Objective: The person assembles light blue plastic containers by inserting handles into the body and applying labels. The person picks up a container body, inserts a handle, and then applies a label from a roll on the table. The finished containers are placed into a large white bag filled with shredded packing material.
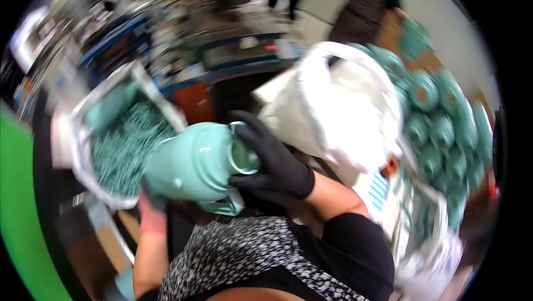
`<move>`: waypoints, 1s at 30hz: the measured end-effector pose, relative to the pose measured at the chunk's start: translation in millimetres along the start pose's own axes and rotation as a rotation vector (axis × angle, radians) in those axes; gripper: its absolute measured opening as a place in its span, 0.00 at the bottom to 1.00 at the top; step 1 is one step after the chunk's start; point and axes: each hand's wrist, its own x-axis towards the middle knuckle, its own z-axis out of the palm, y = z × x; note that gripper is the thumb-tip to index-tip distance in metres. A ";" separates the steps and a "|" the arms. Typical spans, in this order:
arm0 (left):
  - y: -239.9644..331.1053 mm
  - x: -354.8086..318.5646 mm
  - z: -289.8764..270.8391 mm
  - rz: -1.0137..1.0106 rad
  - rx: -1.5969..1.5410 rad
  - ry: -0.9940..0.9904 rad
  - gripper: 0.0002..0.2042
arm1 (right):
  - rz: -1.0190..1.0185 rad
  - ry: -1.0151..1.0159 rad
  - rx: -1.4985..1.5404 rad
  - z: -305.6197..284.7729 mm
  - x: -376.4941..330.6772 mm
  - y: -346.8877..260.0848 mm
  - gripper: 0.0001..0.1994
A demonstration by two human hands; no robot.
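A glossy mint-green plastic jug body (pixel 191 162) lies tilted on its side in front of me, its open mouth to the right and its handle toward me. My right hand (pixel 275 159), in a black glove, grips the rim of the mouth, fingers above and thumb below. At the other end, my left hand (pixel 151 204) holds the base from the near side. That hand is blurred, and the jug hides most of its fingers. Just past the base stands a white-lined bin (pixel 78 151) of thin green plastic scraps (pixel 125 140).
To the right of the jug is a large white bag (pixel 355 107) with a wide round opening. Several similar green jugs (pixel 441 132) are stacked behind it. A lined container (pixel 427 218) with green pieces sits at lower right. A person (pixel 363 9) stands at the far right.
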 end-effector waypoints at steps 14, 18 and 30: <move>37.4 34.5 175.2 0.413 0.620 -0.230 0.24 | 0.155 1.453 -0.157 -333.3 -123.0 -10.8 0.30; 23.9 35.9 154.8 0.406 0.688 -0.110 0.23 | 0.002 1.618 -0.229 -428.9 -131.1 -39.4 0.34; 10.9 71.4 33.7 0.415 0.748 0.193 0.22 | 1.246 1.195 -2.316 -797.0 -262.4 -88.9 0.32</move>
